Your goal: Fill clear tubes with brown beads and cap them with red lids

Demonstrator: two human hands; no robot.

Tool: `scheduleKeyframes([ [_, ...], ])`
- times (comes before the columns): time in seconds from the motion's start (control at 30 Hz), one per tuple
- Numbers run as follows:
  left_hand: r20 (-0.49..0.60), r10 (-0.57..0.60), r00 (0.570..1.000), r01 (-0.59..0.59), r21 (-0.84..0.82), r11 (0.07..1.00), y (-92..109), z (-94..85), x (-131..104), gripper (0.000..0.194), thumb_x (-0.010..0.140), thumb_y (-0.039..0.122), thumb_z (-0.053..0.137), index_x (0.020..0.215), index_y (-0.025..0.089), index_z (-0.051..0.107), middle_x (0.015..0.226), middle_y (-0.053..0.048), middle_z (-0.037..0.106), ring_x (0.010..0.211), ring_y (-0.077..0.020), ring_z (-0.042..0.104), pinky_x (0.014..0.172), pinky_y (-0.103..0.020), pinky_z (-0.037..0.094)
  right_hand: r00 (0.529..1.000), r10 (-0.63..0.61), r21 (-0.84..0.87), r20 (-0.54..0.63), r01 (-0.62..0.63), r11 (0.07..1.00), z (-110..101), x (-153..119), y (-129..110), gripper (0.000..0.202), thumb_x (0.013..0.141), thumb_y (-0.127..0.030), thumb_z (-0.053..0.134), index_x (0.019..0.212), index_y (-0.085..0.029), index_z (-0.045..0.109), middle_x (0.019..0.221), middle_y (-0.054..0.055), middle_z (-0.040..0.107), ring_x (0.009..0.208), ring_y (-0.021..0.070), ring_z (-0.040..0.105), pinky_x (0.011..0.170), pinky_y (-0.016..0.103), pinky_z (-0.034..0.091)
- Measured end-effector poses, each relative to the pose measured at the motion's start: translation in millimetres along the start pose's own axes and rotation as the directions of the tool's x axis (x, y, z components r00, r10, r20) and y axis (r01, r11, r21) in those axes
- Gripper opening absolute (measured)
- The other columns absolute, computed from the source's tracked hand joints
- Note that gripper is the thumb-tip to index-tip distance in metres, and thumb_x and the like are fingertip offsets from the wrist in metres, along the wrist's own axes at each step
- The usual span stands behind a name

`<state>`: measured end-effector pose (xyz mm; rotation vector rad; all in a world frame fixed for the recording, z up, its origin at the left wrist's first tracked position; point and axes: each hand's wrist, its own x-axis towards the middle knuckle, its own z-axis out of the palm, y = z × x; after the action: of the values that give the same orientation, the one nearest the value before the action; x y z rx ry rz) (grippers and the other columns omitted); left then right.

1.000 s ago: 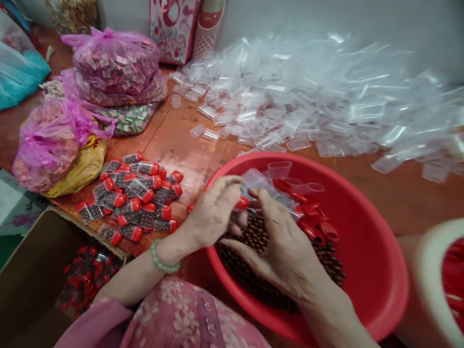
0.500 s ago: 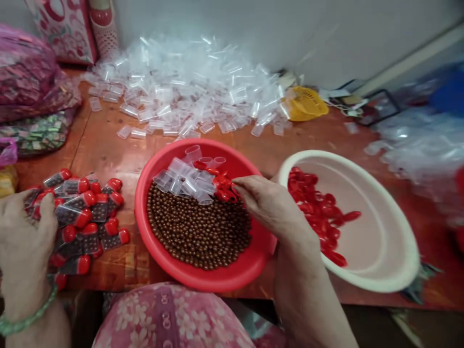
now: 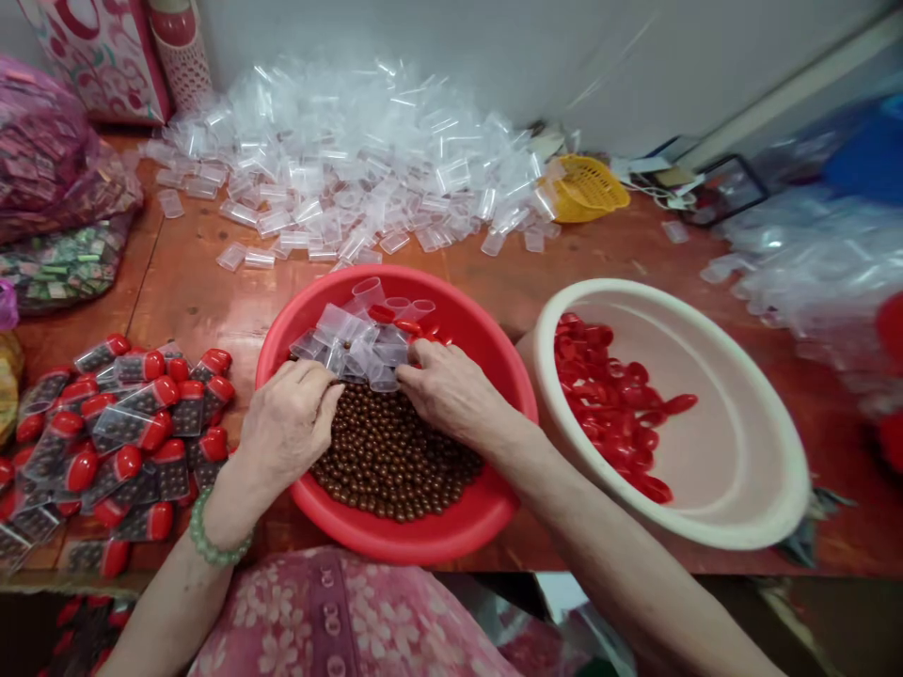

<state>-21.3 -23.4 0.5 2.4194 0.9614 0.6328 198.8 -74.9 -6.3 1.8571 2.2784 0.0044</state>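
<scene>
around your left wrist (image 3: 229, 512) you wear a bracelet (image 3: 199, 538) of round, pale green beads. your pink garment (image 3: 395, 611), printed with paler blossoms, shows by the near edge of the worktop (image 3: 512, 282); a darker, purplish band (image 3: 324, 585) runs down it, marked with pale looped shapes. your right forearm (image 3: 599, 531) is bare.

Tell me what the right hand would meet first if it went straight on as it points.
Probably the clear plastic sleeves piled in the red basin, just ahead of the right hand; depth is unclear, so it may be touching them.
</scene>
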Motion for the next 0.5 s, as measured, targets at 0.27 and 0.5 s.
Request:
scheduleKeyframes([
  [0.27,0.224,-0.023,0.974,-0.027,0.218,0.976,4.7,-5.2,-0.3,0.024,0.096,0.024,0.043,0.094,0.014,0.065,0.094,-0.008,0.069,0.091,-0.0232,0.063,0.082,-0.036,0.049,0.994,-0.107,0.198,0.028,0.1,0.975,6.5,4.3,-9.2,0.012,0.09,-0.015,0.052,0.1,-0.013,0.059,0.089,0.008,0.066,0.084,0.0205,0.059,0.074,0.031,0.038],
  [0.5,0.157,-0.033,0.987,0.005,0.179,0.984,1.2,-2.2,-0.2,0.026,0.095,0.018,0.041,0.088,0.015,0.065,0.088,-0.006,0.069,0.086,-0.0199,0.063,0.076,-0.031,0.047,0.967,-0.243,0.094,0.074,0.236,0.967,4.6,17.7,-16.4,0.03,0.092,-0.008,0.043,0.119,-0.014,0.055,0.089,0.006,0.063,0.076,0.0166,0.058,0.06,0.027,0.035],
])
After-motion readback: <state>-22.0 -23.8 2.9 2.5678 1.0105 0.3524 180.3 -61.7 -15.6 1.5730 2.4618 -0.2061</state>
